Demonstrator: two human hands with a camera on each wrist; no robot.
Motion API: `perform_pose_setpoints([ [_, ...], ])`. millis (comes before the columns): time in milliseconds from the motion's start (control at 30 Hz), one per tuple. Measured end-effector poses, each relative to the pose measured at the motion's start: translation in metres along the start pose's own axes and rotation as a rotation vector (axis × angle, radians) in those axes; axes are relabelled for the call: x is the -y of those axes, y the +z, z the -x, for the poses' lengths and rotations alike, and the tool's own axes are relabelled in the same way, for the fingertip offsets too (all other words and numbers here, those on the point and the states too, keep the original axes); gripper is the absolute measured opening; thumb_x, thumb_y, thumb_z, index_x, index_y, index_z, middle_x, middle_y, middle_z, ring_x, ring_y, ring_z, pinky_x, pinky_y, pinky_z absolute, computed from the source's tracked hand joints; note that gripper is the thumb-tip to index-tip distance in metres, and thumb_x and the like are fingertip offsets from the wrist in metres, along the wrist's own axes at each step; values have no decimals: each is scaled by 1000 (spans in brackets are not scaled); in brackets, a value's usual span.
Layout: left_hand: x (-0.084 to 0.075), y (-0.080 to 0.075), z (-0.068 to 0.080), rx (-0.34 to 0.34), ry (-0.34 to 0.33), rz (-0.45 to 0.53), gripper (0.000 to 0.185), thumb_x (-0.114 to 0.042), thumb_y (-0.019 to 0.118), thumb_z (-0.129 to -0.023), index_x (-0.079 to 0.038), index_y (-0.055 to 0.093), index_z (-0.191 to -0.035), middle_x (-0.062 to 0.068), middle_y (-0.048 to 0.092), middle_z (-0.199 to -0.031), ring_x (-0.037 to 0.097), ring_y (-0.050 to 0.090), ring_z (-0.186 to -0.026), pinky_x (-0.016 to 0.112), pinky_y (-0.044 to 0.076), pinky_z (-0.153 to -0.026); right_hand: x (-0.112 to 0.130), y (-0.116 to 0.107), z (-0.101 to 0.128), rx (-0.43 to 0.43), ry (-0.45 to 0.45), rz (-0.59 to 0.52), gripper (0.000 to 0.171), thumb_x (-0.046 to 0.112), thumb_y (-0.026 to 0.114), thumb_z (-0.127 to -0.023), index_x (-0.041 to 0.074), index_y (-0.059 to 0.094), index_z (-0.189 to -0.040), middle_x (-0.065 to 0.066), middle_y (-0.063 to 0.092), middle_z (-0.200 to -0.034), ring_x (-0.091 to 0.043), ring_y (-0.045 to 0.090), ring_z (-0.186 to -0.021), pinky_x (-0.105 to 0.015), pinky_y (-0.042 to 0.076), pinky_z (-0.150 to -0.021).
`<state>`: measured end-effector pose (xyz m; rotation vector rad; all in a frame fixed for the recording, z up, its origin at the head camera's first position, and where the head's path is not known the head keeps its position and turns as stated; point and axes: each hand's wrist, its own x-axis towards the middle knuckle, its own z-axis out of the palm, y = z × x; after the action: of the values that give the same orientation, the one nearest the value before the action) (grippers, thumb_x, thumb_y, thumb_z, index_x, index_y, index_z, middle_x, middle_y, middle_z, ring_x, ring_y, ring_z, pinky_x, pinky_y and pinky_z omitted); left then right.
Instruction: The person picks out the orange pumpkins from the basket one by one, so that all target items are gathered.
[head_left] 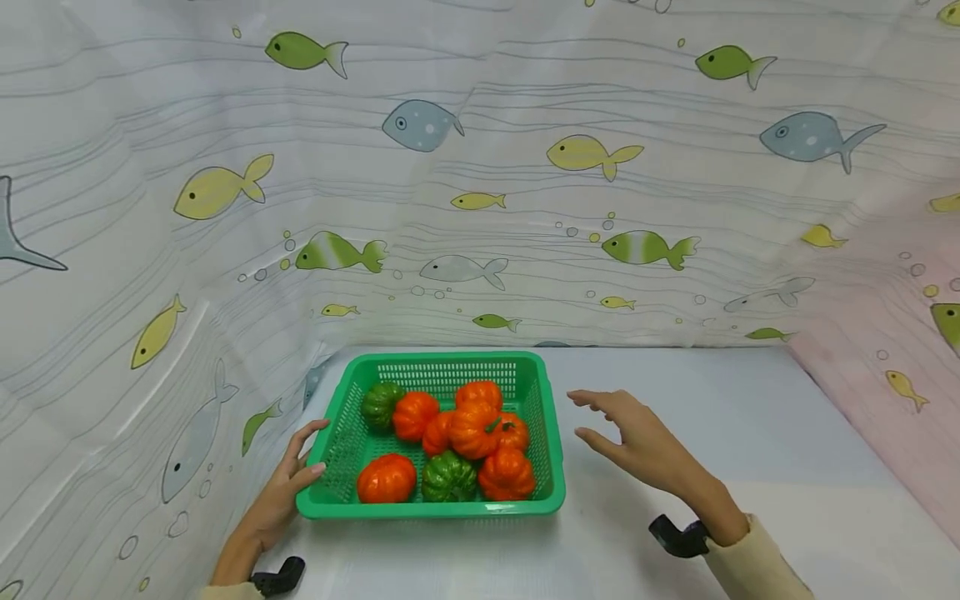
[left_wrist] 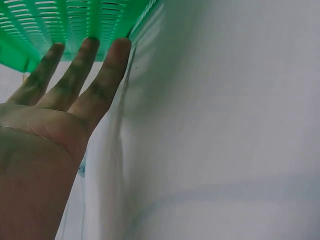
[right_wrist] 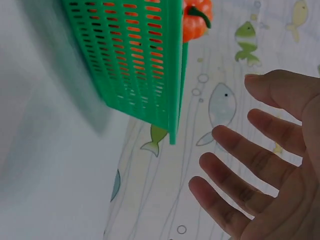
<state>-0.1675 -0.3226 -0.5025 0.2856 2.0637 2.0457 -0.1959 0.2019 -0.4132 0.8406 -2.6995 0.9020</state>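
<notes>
A green plastic basket (head_left: 550, 433) stands on the white table and holds several orange pumpkins (head_left: 474, 430) and two green pumpkins (head_left: 448, 477). My left hand (head_left: 294, 472) lies against the basket's left wall with straight fingers; in the left wrist view its fingertips (left_wrist: 116, 50) touch the slotted green wall (left_wrist: 60, 20). My right hand (head_left: 628, 433) hovers just right of the basket, fingers spread, holding nothing. From the right wrist the basket's wall (right_wrist: 135, 60) and one orange pumpkin (right_wrist: 196, 20) show, with the open palm (right_wrist: 270, 175) apart from them.
A fish-patterned white curtain (head_left: 480, 192) closes off the back and both sides of the table (head_left: 712, 417). Black wrist camera mounts (head_left: 678, 537) sit on both arms near the front edge.
</notes>
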Motion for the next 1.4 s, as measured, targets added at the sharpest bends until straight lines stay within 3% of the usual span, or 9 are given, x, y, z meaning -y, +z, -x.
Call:
perform_pose_setpoints([
  [133, 6, 5, -3, -10, -23, 28, 61, -15, 39, -103, -35, 9, -152, 21, 37, -136, 30, 59, -100, 46, 55, -77, 9, 2, -10, 45, -37, 73, 52, 33, 69, -89, 26, 51, -137, 14, 53, -131, -9, 49, -114, -37, 50, -92],
  [267, 6, 3, 1, -2, -27, 23, 61, -16, 36, -104, -37, 7, -152, 18, 36, -140, 29, 59, -101, 45, 55, -78, 18, 8, -25, 90, -52, 51, 55, 32, 70, -88, 27, 50, -138, 14, 54, -130, -10, 49, -115, -36, 49, -94],
  [500, 7, -8, 6, 101, 47, 16, 64, -8, 34, -103, -30, 1, -154, 13, 31, -145, 25, 56, -113, 44, 54, -85, 34, 22, -52, 214, -108, 1, 58, 40, 69, -87, 29, 48, -140, 15, 51, -134, -7, 46, -116, -34, 46, -95],
  [667, 9, -14, 8, 110, 71, 4, 65, -4, 34, -102, -26, 1, -154, 9, 34, -143, 20, 56, -115, 43, 54, -85, 41, 32, -68, 315, -119, -33, 65, 48, 68, -84, 29, 45, -142, 15, 47, -139, -7, 41, -126, -36, 40, -104],
  [933, 9, -13, 0, 160, 137, 28, 65, -1, 33, -101, -21, 0, -154, 12, 33, -144, 20, 53, -119, 42, 54, -86, 43, 40, -84, 406, -123, -19, 73, 36, 75, -82, 18, 42, -145, 4, 46, -142, -15, 47, -122, -40, 44, -100],
  [1133, 11, -12, 0, 131, 135, 4, 64, -2, 33, -101, -20, 3, -154, 8, 33, -144, 17, 53, -120, 39, 53, -87, 47, 50, -95, 463, -108, 47, 72, 36, 77, -80, 17, 46, -141, 3, 49, -139, -16, 45, -128, -38, 41, -104],
  [1300, 18, -14, 1, 127, 112, 10, 63, -4, 32, -102, -22, 3, -154, 8, 31, -146, 16, 50, -123, 40, 52, -89, 49, 57, -99, 501, -68, 9, 74, 32, 80, -78, 18, 44, -141, 5, 53, -132, -15, 53, -116, -31, 47, -96],
  [1400, 19, -15, -2, 103, 116, -38, 62, -5, 33, -102, -23, 4, -154, 7, 26, -149, 12, 47, -126, 39, 52, -89, 50, 60, -101, 510, -73, -5, 77, 30, 81, -77, 18, 41, -142, 6, 54, -129, -12, 54, -110, -27, 48, -91],
])
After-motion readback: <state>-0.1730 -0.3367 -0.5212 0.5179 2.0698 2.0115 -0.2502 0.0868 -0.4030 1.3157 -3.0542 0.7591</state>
